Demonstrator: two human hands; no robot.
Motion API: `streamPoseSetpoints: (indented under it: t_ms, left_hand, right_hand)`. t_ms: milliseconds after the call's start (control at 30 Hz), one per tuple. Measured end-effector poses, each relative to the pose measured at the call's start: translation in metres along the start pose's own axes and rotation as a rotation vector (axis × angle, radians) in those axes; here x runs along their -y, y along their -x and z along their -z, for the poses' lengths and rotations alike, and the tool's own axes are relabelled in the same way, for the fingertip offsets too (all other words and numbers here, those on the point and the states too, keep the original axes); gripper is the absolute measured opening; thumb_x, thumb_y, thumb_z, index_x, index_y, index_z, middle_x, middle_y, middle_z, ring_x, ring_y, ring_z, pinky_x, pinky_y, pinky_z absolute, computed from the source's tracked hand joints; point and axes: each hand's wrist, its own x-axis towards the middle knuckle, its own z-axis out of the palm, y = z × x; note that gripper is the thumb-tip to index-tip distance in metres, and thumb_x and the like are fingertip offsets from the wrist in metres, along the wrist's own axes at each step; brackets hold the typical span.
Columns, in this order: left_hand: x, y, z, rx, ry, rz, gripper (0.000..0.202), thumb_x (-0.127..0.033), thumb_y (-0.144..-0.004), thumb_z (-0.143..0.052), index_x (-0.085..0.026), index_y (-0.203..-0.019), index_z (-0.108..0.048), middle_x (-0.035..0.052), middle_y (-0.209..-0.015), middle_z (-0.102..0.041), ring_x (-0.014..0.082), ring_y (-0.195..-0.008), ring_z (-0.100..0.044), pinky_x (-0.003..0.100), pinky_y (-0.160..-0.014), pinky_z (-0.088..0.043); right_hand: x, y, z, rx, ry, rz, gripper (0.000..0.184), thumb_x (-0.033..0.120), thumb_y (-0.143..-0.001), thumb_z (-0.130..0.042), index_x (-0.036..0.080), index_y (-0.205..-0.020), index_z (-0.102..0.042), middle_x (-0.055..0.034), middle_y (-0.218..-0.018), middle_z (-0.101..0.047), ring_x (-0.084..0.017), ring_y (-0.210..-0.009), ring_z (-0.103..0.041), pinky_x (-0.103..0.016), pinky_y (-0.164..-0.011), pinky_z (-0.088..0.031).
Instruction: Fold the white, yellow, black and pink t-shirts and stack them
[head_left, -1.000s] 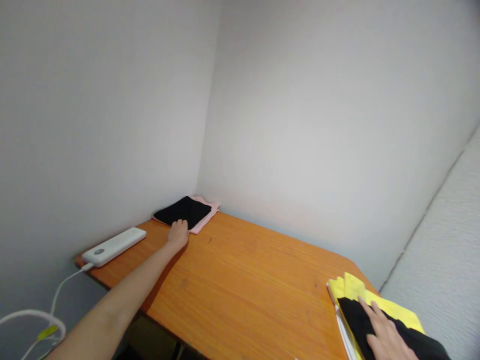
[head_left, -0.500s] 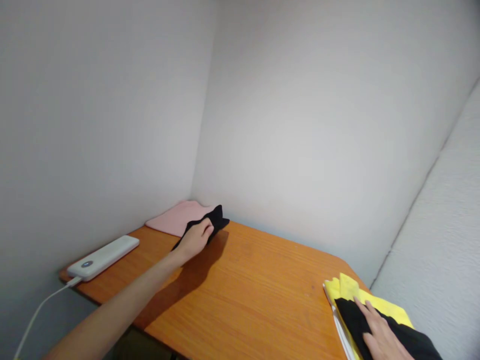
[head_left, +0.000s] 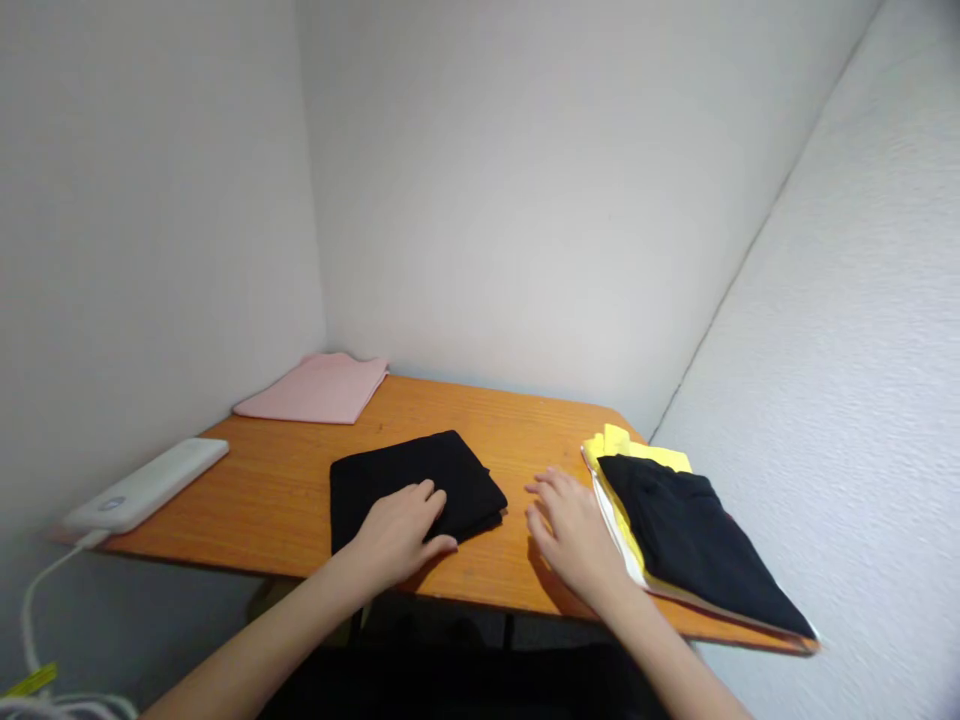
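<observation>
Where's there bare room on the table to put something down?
The back of the table is bare between the pink cloth and the stacked cloths on the right. Another bare patch lies between the white device and the middle black cloth. The front is crowded: the left hand is over that cloth, the right hand beside the stacked cloths.

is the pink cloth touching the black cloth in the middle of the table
Apart: the head view shows wooden tabletop between the pink cloth and the middle black cloth.
</observation>
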Motion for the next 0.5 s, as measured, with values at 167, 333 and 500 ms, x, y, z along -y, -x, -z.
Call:
streamPoseSetpoints:
  t_ms: [167,333,500]
  left_hand:
    - [0.015,0.009,-0.018,-0.232,0.447,0.224,0.031,-0.039,-0.097,-0.034,-0.022,-0.083,-0.056,0.0034,-0.084,-0.063,0.0213,-0.085,-0.062,0.032,-0.078,-0.047]
    - [0.026,0.065,-0.025,-0.802,0.884,0.767,0.044,-0.060,-0.088,-0.047,-0.021,-0.103,-0.060,0.0051,-0.107,-0.065,0.0246,-0.111,-0.058,0.034,-0.095,-0.047]
    - [-0.017,0.133,-0.037,-0.718,0.981,0.867,0.046,-0.070,-0.077,-0.057,-0.025,-0.082,-0.063,0.0017,-0.078,-0.067,0.0224,-0.079,-0.064,0.030,-0.073,-0.055]
  right_hand:
    - [0.032,0.005,-0.032,0.141,-0.095,-0.155,0.031,0.040,-0.096,-0.044,0.018,-0.093,-0.066,-0.0110,-0.094,-0.062,-0.026,-0.095,-0.057,-0.038,-0.087,-0.043]
    - [0.037,0.000,-0.048,0.125,-0.102,-0.209,0.034,0.047,-0.093,-0.051,0.015,-0.094,-0.063,-0.0124,-0.098,-0.059,-0.027,-0.095,-0.055,-0.038,-0.086,-0.043]
    - [0.034,-0.014,-0.055,0.164,-0.092,-0.139,0.016,0.026,-0.087,-0.060,0.015,-0.099,-0.061,-0.0112,-0.102,-0.059,-0.026,-0.099,-0.053,-0.036,-0.088,-0.043]
